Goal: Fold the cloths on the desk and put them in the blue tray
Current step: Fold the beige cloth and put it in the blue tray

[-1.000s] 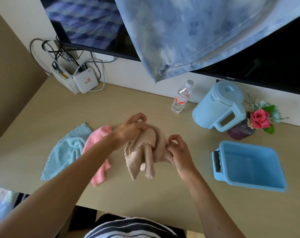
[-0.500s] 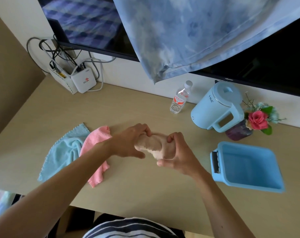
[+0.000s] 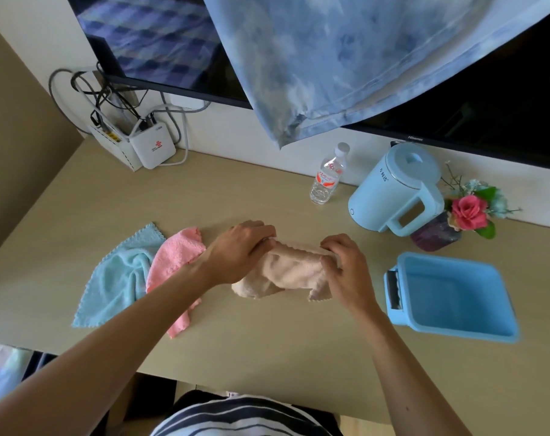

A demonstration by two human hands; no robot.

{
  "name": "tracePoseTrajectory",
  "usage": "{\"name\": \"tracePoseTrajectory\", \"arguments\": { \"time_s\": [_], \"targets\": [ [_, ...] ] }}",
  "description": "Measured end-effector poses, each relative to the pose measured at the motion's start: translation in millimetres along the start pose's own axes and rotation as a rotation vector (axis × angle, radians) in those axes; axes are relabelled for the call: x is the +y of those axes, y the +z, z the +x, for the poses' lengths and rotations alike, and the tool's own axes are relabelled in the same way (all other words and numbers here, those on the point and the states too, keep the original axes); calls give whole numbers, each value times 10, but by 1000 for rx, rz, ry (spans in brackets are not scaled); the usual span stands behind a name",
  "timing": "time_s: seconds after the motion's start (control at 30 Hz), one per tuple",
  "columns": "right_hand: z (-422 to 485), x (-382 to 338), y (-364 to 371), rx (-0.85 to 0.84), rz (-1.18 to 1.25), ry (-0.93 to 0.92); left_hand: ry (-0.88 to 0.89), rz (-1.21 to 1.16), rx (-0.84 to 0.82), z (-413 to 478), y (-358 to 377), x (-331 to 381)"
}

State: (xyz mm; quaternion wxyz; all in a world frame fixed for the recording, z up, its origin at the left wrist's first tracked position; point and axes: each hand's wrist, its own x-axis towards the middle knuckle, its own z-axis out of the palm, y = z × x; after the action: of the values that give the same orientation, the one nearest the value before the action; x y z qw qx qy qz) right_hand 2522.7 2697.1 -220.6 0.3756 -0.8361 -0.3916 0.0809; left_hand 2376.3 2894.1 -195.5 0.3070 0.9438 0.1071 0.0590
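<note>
— Between the two sets of fingers, what sits there?
— A fluffy beige cloth (image 3: pixel 287 273), bunched on the desk (image 3: pixel 267 338). Left hand (image 3: pixel 239 251) and right hand (image 3: pixel 346 269) arch palm-down, fingers pinching its scalloped top edge.
— And the blue tray (image 3: pixel 450 297)?
— Smooth plastic, just right of the right fingers.
</note>
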Motion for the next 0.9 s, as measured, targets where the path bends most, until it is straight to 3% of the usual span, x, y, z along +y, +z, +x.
{"name": "tracePoseTrajectory", "arguments": {
  "time_s": [0.23,0.43,0.63,0.77,0.9],
  "targets": [
    [-13,68,-58,102,-137,141,40,108,112,45,-143,28],
    [88,81,-227,168,-78,133,46,160,105,117,-175,-139],
    [122,127,-388,279,-51,35,65,137,337,137,-307,-121],
    [22,21,-484,346,108,10,100,95,472,11,-377,24],
    [-228,56,-513,248,175,20,150,115,433,-324,-242,52]
  ]
}}
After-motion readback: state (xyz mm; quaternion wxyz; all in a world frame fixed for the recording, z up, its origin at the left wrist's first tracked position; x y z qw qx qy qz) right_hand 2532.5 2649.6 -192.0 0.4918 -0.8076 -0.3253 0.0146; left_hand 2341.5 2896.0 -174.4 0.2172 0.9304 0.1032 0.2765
